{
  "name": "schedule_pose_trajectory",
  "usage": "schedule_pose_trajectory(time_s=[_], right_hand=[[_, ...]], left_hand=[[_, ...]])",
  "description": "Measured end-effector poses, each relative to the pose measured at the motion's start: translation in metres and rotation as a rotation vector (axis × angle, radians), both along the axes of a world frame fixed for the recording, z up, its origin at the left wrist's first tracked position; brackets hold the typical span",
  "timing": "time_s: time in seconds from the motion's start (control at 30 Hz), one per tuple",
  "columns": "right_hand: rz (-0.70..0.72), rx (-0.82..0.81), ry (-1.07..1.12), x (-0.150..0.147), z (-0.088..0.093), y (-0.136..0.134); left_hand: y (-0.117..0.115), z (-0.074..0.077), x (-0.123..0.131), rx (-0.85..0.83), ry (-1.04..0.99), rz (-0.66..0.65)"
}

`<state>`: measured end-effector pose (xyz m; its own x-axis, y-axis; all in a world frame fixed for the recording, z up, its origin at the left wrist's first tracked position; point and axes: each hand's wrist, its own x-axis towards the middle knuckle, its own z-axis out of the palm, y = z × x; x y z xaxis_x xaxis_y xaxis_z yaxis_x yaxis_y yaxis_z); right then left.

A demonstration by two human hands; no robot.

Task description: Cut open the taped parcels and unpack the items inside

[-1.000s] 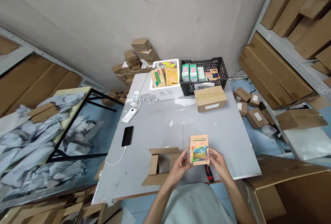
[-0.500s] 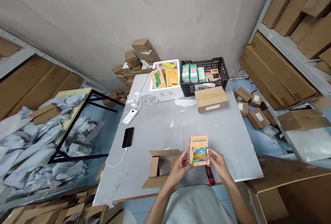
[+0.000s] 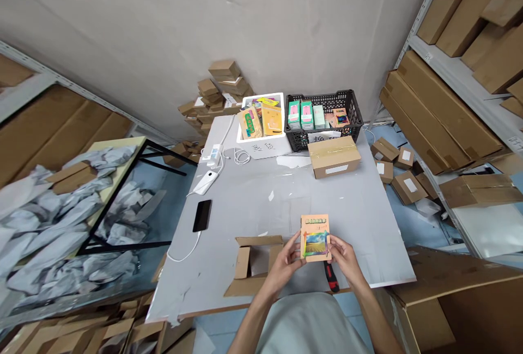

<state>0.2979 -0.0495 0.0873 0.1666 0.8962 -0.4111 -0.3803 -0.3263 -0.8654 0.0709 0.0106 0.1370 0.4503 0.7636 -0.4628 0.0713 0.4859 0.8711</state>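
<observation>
Between my two hands is a small peach-coloured box (image 3: pixel 315 238) with a landscape picture in a rainbow frame and lettering along its top. My left hand (image 3: pixel 287 260) grips its left edge, and my right hand (image 3: pixel 342 256) grips its right edge. The box is held above the near part of the table, its printed face towards me. Just below it lies a red and black utility knife (image 3: pixel 331 278), its upper end hidden. An opened cardboard carton (image 3: pixel 242 267) with spread flaps stands to the left of my left hand.
On the grey table (image 3: pixel 245 201) are a closed carton (image 3: pixel 335 159), a white bin (image 3: pixel 267 148) of packets, a black crate (image 3: pixel 354 109) of boxes, a phone (image 3: pixel 201 215) on a cable and a power strip (image 3: pixel 214 155). Shelves and cartons flank both sides; a large open carton (image 3: pixel 402 305) stands at right.
Almost nothing differs. The view has shifted very slightly, while both hands keep the same hold on the peach-coloured box.
</observation>
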Motion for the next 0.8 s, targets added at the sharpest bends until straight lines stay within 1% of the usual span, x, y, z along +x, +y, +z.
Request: schedule_pose_trajectory(time_s=[0.3,0.5,0.8], right_hand=[[-0.007,0.003,0.009,-0.0009,-0.0045,-0.0012],[0.004,0.008,0.009,0.0001,-0.0025,-0.0016],[0.005,0.006,0.003,0.0005,-0.0011,0.0003]], left_hand=[[-0.0002,-0.0009,-0.0001,-0.012,0.008,0.014],[0.0005,-0.006,-0.0012,-0.016,0.028,0.019],[0.0017,-0.0068,-0.0002,-0.01,0.043,0.017]])
